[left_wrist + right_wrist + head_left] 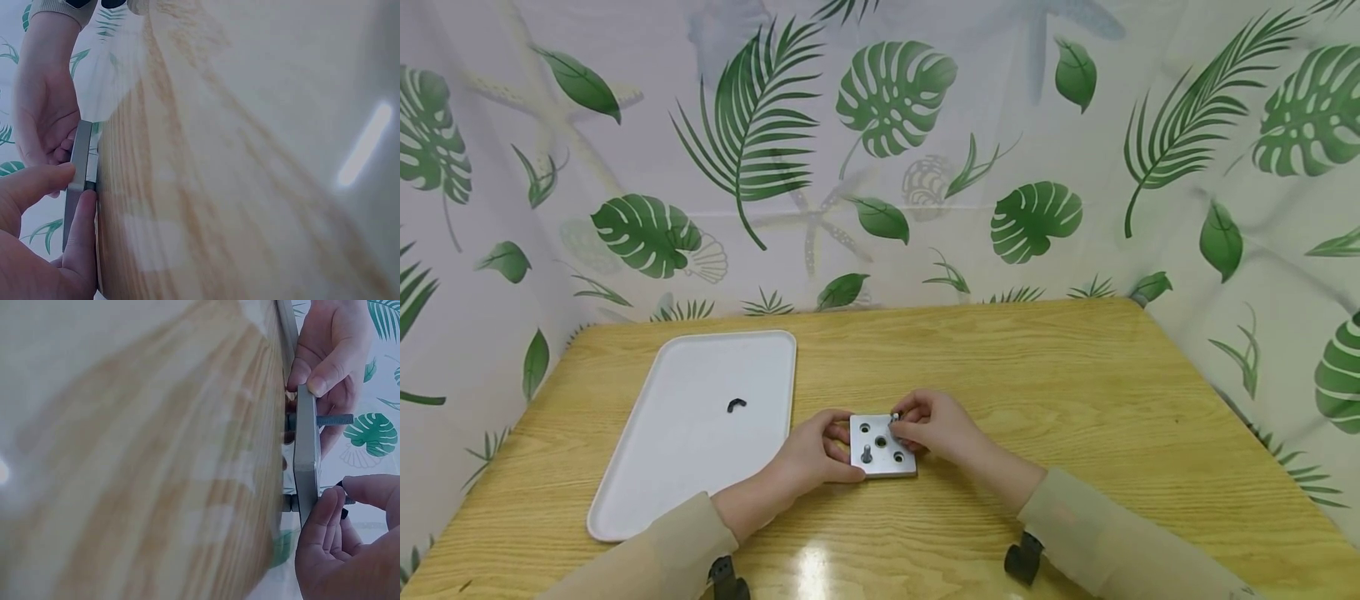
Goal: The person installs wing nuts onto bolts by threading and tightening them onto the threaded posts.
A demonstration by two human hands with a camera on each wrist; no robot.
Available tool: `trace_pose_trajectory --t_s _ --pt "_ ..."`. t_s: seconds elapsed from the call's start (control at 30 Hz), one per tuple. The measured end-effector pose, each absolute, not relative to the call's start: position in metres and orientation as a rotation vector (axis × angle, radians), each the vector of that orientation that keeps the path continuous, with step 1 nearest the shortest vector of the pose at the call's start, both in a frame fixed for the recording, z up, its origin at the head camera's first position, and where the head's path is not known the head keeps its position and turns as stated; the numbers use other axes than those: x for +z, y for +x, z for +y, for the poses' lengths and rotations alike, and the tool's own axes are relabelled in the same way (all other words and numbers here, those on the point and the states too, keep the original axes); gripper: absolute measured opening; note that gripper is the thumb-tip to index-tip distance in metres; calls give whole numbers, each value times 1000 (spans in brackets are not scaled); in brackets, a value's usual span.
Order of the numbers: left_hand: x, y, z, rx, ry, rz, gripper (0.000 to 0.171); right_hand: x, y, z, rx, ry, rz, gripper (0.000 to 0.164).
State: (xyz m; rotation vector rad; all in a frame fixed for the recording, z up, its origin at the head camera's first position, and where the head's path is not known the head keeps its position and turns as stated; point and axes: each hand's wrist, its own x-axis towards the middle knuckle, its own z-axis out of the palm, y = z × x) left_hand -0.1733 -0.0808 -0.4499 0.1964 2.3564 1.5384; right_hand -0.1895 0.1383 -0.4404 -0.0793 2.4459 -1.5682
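A square silver metal plate (874,463) with several holes sits just above the table. My left hand (812,450) grips its left edge, thumb at the near corner. A threaded bolt (334,419) stands up through the plate near that hand. At the far right corner my right hand (936,425) pinches a small black piece (344,514) beside a second bolt (350,501); the fingers hide most of the piece. Bolt heads (289,503) show under the plate in the right wrist view. A black curved clip-like piece (737,405) lies on the white tray (692,467).
The tray lies on the left of the wooden table (1037,367), close to my left forearm. A leaf-printed cloth (955,250) hangs behind the table and along both sides. Dark wrist devices (1024,558) hang below the sleeves.
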Motion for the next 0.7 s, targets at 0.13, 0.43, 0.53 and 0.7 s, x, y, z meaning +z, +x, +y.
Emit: trace_pose_trajectory --t_s 0.13,0.43,0.53,0.7 --pt "-449 -173 -81 1536 199 2359 83 -442 -191 137 -1558 -40 2471 13" --pt "-447 -172 -81 1527 201 2365 83 -440 -193 135 -1510 -33 2508 11" --pt "-447 -172 -81 1516 199 2377 84 -439 -193 135 -1505 -37 2513 10" --pt "-448 -172 -81 1510 197 2373 84 -441 -193 134 -1451 -41 2573 13"
